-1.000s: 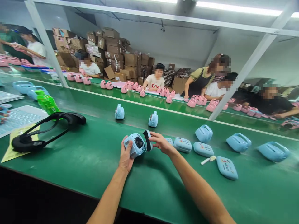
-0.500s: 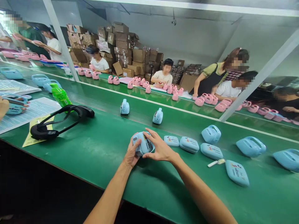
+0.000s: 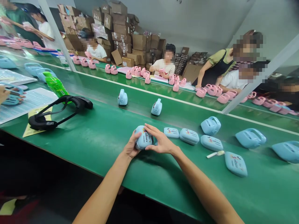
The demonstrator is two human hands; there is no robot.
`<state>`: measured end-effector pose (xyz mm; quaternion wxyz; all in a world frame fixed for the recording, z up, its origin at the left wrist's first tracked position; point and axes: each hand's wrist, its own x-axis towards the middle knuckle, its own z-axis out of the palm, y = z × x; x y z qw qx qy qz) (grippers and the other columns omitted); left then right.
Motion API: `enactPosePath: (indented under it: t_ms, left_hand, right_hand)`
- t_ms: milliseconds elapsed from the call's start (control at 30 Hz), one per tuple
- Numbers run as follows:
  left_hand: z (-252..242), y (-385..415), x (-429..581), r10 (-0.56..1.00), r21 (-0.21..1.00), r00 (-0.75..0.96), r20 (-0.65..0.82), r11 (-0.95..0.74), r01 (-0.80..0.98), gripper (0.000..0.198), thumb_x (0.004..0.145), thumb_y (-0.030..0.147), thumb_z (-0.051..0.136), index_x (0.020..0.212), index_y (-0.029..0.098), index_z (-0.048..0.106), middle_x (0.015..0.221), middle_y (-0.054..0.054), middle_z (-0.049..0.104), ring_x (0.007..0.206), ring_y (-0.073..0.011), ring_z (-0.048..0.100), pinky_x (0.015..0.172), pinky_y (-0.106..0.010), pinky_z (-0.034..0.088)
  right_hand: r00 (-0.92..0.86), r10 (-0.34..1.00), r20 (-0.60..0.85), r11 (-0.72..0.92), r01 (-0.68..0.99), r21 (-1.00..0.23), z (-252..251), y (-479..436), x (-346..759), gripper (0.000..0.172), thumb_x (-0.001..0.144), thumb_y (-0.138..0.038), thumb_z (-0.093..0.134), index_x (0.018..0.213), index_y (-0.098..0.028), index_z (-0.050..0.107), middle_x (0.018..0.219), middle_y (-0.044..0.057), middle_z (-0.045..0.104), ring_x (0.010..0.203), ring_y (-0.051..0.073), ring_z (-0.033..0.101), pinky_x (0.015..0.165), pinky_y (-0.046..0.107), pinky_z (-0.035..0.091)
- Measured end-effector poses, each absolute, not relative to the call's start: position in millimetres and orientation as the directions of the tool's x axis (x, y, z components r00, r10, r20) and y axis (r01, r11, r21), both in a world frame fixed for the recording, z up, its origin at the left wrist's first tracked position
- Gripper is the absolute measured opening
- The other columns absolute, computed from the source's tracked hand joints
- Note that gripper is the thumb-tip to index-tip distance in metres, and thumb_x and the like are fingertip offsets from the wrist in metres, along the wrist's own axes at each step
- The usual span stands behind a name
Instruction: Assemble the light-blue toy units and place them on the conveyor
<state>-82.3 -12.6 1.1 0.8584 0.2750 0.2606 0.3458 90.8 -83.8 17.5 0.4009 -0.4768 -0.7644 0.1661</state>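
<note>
Between my two hands is a light-blue plastic case (image 3: 143,140) with MICKEY lettering, raised just above the green bench (image 3: 98,155). My left hand (image 3: 132,145) wraps its left side, thumb on the front. My right hand (image 3: 160,139) grips the right side, fingers over the top and thumb below. Right of my hands lie flat blue printed panels, among them one panel (image 3: 171,132) and another panel (image 3: 235,164). A small white-handled brush (image 3: 215,154) rests among them. Blue handled housings, such as this housing (image 3: 210,125), stand behind.
Left on the bench are a black head strap (image 3: 63,112), a green bottle (image 3: 56,84) and printed sheets (image 3: 35,101). A co-worker's hand (image 3: 4,94) holds a blue part there. Two blue housings (image 3: 156,107) stand ahead. People with pink housings (image 3: 144,74) sit beyond.
The view has tilted slightly, so the bench items sit a little higher in it. The case has turned a little, showing its printed face more fully; both hands keep their hold.
</note>
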Motion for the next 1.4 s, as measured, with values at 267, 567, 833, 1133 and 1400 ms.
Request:
enactPosePath:
  t_ms: [267,567,833,1133,1400]
  left_hand:
    - [-4,-5,-89,0.624,0.577,0.714,-0.318,0.725,-0.377,0.053,0.074,0.036,0.081,0.121,0.019,0.064,0.107,-0.012,0.075,0.098,-0.0325,0.072,0.082,-0.05,0.061]
    - [-3,-6,-86,0.636,0.608,0.689,-0.348,0.713,-0.351,0.054,0.072,0.033,0.084,0.12,0.019,0.065,0.105,-0.01,0.074,0.096,-0.0296,0.073,0.081,-0.041,0.061]
    - [0,-12,-82,0.724,0.684,0.644,-0.247,0.601,-0.413,0.061,0.064,0.026,0.09,0.118,0.024,0.061,0.1,-0.005,0.072,0.084,-0.0238,0.071,0.071,-0.034,0.06]
    - [-2,-15,-82,0.755,0.711,0.627,-0.191,0.547,-0.442,0.065,0.063,0.027,0.093,0.119,0.026,0.059,0.105,-0.002,0.071,0.092,-0.0219,0.07,0.082,-0.035,0.059]
    - [-1,-17,-84,0.753,0.733,0.635,-0.174,0.529,-0.427,0.075,0.056,0.032,0.097,0.12,0.026,0.058,0.108,-0.004,0.07,0.094,-0.0219,0.069,0.08,-0.033,0.058]
  right_hand:
    - [-0.201,0.929,0.311,0.364,0.349,-0.863,32,-86,109,0.073,0.087,-0.066,0.064,0.149,-0.029,0.052,0.159,0.007,0.045,0.15,0.03,0.038,0.124,0.052,0.028]
    - [-0.198,0.912,0.359,0.405,0.565,-0.718,30,-86,94,0.101,0.065,-0.061,0.087,0.152,-0.029,0.046,0.165,0.014,0.034,0.152,0.035,0.032,0.123,0.055,0.028]
    - [-0.24,0.879,0.412,0.468,0.6,-0.649,22,-87,94,0.094,0.07,-0.057,0.086,0.152,-0.031,0.047,0.16,0.014,0.042,0.147,0.035,0.042,0.12,0.055,0.035]
    - [-0.271,0.84,0.47,0.519,0.657,-0.547,17,-85,92,0.103,0.069,-0.062,0.085,0.156,-0.03,0.04,0.159,0.017,0.04,0.146,0.037,0.04,0.118,0.059,0.034]
    - [-0.283,0.851,0.443,0.5,0.695,-0.517,30,-91,95,0.097,0.069,-0.057,0.087,0.153,-0.031,0.045,0.156,0.017,0.043,0.143,0.037,0.042,0.115,0.06,0.037]
